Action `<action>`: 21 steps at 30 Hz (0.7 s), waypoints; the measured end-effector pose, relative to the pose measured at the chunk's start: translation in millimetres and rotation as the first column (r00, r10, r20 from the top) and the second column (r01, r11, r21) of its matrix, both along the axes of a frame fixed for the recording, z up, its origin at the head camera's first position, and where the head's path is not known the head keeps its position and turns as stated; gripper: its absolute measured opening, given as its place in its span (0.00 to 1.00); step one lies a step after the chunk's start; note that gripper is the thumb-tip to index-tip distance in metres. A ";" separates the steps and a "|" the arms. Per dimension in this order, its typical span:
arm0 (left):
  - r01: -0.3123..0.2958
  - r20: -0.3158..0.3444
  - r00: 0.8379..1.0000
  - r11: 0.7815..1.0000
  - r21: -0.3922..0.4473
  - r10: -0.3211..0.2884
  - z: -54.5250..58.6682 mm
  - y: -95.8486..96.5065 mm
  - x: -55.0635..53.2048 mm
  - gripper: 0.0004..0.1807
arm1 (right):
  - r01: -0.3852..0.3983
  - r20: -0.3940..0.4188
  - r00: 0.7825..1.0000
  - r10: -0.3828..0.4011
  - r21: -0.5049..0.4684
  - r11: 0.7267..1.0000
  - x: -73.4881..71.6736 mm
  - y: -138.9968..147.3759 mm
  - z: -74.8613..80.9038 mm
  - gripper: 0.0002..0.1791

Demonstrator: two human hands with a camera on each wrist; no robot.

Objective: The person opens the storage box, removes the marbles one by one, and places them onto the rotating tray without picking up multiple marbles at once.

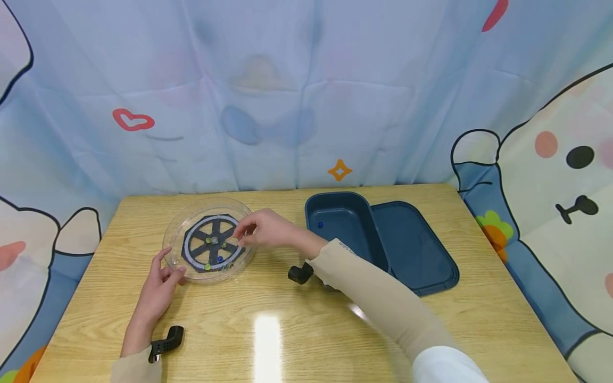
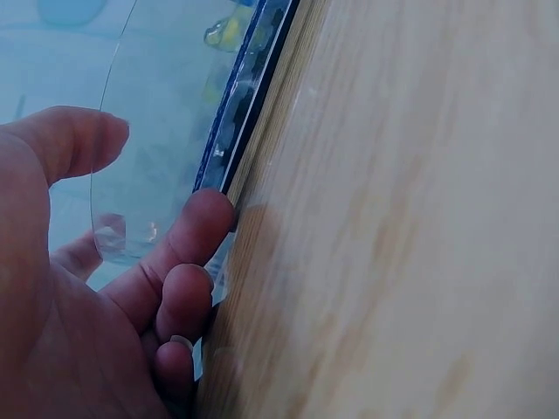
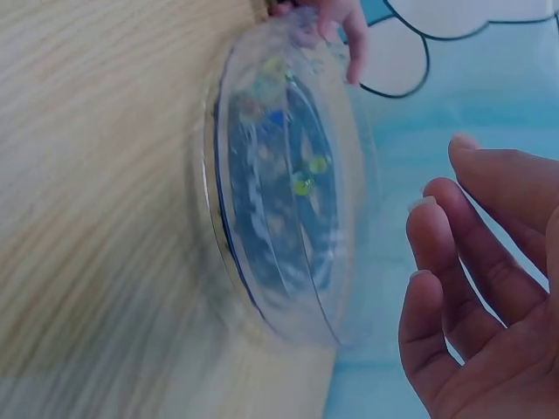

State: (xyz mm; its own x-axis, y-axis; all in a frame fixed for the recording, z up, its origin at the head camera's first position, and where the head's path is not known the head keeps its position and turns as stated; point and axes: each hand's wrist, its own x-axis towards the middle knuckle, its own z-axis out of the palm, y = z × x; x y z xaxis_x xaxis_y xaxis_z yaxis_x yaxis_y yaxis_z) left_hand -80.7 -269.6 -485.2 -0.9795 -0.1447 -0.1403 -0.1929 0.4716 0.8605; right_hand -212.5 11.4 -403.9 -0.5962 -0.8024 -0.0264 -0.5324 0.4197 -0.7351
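Note:
A round clear dish (image 1: 173, 226) stands at the table's left. Inside its outline shows a dark wheel-like pattern (image 1: 201, 260) with a pale ring and spokes. Several small glass marbles, yellow-green (image 3: 302, 184), blue (image 1: 220, 259) and clear, lie over the pattern. My left hand (image 1: 157, 290) holds the dish at its near left edge, thumb and fingers around the wall. Above the dish's right side hovers my right hand (image 1: 274, 227), fingers loosely bent, with a gap between thumb and index finger and no marble visible there.
To the right of the dish sits a deep dark blue box (image 1: 342, 199), a blue marble (image 1: 320, 225) inside it, partly covered by my right forearm. A flat dark blue lid (image 1: 416, 244) lies against its right side. A printed curtain (image 1: 268, 133) hangs behind the table.

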 end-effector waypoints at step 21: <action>-0.001 -0.009 1.000 1.000 0.014 0.001 -1.9 -0.9 0.0 0.38 | 0.386 0.187 0.914 -0.359 -0.133 0.913 -29.7 146.2 11.5 0.16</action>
State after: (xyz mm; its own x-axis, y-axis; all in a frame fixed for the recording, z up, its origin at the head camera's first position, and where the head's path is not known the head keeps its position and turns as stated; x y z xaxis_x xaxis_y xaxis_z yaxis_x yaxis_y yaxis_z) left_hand -80.7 -270.6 -487.2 -0.9806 -0.1434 -0.1336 -0.1855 0.4594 0.8686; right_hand -242.2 157.6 -392.4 -0.8514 -0.5236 -0.0309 -0.2342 0.4323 -0.8708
